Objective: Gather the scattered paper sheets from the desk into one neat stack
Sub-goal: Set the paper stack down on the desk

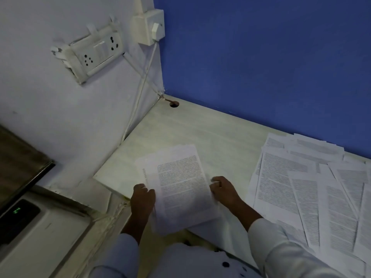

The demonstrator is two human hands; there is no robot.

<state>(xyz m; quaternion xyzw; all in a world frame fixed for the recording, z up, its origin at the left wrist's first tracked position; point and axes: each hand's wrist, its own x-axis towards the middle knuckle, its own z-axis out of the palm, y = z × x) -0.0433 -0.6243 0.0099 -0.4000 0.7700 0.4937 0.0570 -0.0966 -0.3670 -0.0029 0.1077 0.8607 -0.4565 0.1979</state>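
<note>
A small stack of printed paper sheets (180, 185) lies near the left front corner of the pale desk (200, 129), its near end hanging over the desk's front edge. My left hand (142, 199) grips the stack's left edge with curled fingers. My right hand (223, 190) holds the right edge, fingers curled beside the sheets. The sheets in the stack are slightly out of line at the top. Several more printed sheets (313, 189) lie spread and overlapping on the right part of the desk.
A blue wall (261, 57) runs behind the desk and a white wall with a socket panel (94, 53) and a switch box (149, 27) stands at the left. White cables run into a hole (173, 104) in the desk corner. A device with a green display (18, 211) sits lower left.
</note>
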